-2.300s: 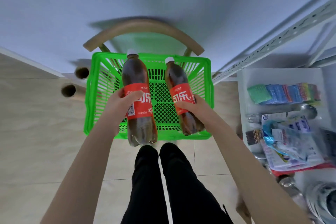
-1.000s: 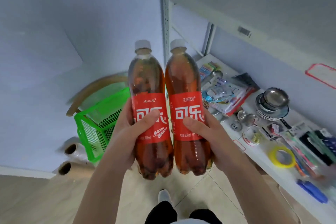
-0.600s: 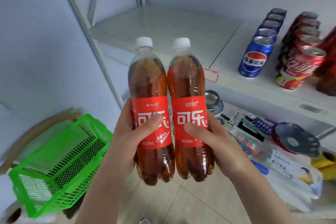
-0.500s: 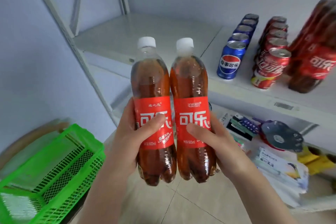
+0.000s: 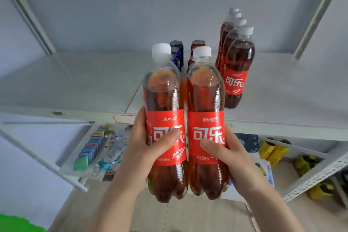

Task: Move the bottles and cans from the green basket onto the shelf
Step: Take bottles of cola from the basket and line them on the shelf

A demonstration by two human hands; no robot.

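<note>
My left hand (image 5: pixel 145 154) grips one cola bottle (image 5: pixel 163 100) with a red label and white cap. My right hand (image 5: pixel 231 158) grips a second cola bottle (image 5: pixel 205 100) of the same kind. Both stand upright, side by side and touching, held in the air in front of the white shelf (image 5: pixel 84 84). On that shelf stands a row of several cola bottles (image 5: pixel 238 62) to the right. Blue cans (image 5: pixel 178 51) and red cans (image 5: pixel 197 44) line up behind my two bottles, partly hidden. A corner of the green basket (image 5: pixel 17 225) shows at the bottom left.
Grey metal uprights (image 5: pixel 318 11) frame the shelf. The lower shelf (image 5: pixel 75 173) carries coloured sponges (image 5: pixel 90 149), packets and yellow items (image 5: pixel 271 149). Tiled floor lies below.
The view has swung right to face the shelf squarely. Both bottles stay in my hands and are now lifted in front of the can rows. The basket has slid almost out of view.
</note>
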